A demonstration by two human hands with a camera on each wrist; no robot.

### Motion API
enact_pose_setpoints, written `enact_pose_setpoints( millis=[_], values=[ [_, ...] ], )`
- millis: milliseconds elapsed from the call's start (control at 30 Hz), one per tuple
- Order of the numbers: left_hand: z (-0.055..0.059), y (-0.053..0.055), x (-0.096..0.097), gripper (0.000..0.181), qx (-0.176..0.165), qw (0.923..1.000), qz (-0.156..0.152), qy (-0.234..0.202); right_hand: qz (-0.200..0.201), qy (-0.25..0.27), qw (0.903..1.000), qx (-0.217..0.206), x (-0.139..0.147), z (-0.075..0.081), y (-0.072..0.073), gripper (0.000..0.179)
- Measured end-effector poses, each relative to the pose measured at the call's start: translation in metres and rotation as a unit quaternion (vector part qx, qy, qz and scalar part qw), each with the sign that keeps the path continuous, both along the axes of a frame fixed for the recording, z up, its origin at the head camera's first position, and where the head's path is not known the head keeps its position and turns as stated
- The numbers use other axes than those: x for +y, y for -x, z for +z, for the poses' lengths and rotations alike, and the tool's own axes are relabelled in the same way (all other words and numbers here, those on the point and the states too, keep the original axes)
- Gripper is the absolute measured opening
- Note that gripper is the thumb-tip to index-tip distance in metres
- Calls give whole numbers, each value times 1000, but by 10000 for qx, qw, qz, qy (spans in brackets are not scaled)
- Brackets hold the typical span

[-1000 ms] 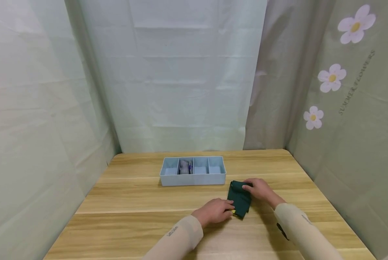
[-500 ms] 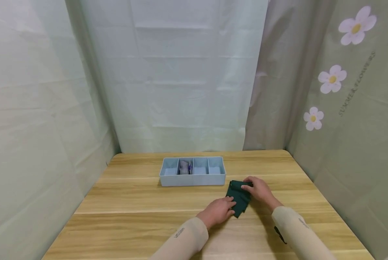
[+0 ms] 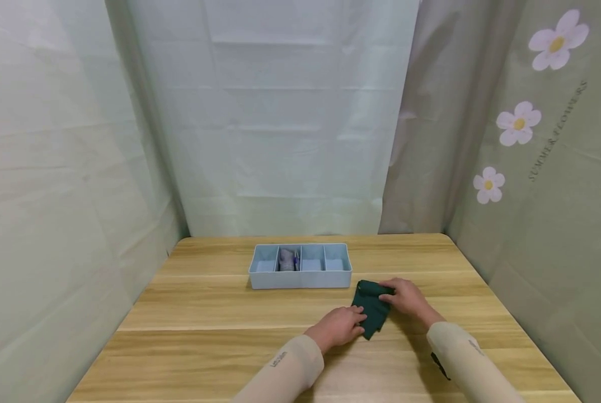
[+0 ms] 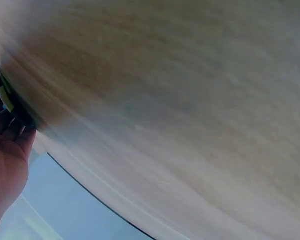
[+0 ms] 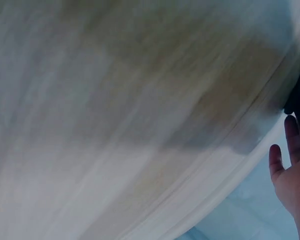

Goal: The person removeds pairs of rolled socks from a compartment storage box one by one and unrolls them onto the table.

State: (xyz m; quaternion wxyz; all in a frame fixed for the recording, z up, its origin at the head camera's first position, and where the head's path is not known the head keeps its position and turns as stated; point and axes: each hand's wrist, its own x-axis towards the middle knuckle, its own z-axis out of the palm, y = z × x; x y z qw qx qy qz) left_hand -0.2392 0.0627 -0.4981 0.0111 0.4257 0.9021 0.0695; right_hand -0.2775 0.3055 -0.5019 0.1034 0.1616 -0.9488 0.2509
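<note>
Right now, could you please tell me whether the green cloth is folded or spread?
Folded: the green cloth lies as a compact piece, with stepped layers showing at its near edge.

We face a creased pale backdrop (image 3: 280, 140), probably cloth, at twelve o'clock, with a whitish side drape (image 3: 54, 196) at nine; toward two, a grey-green drape (image 3: 562, 235) bears white-petalled flowers (image 3: 519, 124) and "SUMMER FLOWERS" lettering (image 3: 557, 133). Toward six spreads a wood-grain tabletop (image 3: 205, 336).
</note>
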Motion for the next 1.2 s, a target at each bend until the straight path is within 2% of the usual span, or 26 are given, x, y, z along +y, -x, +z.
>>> enact_pose_setpoints(
  millis=[100, 300, 433, 533, 633, 767, 900, 1000, 1200],
  values=[
    [1, 0, -1, 37, -47, 10000, -12, -17, -64, -221, 9997, -126, 3, 1, 1, 28],
    [2, 2, -2, 32, -90, 9999, -106, -76, -559, -406, 9971, -324, 6, 3, 1, 25],
    [3, 3, -1, 32, -60, 9999, -139, -33, -803, -239, 9957, -394, 6, 2, 3, 30],
    [4, 4, -2, 32, -53, 9999, -131, -19, -943, -8, 9951, -287, 7, -1, 6, 31],
    [5, 4, -2, 31, -55, 9999, -124, -36, -935, 62, 9956, -49, 8, -2, 8, 23],
    [5, 4, -3, 31, -95, 9999, -109, -31, -847, -197, 9962, 61, 7, 0, 9, 21],
    [4, 4, -4, 31, -137, 9999, -92, -12, -785, -536, 9955, -56, 6, -2, 10, 30],
    [5, 4, -4, 32, -157, 9998, -80, -11, -781, -606, 9949, -218, 6, -4, 12, 31],
    [6, 4, -4, 31, -230, 9997, -97, -46, -1087, -638, 9906, -533, 5, 0, 17, 31]
  ],
)
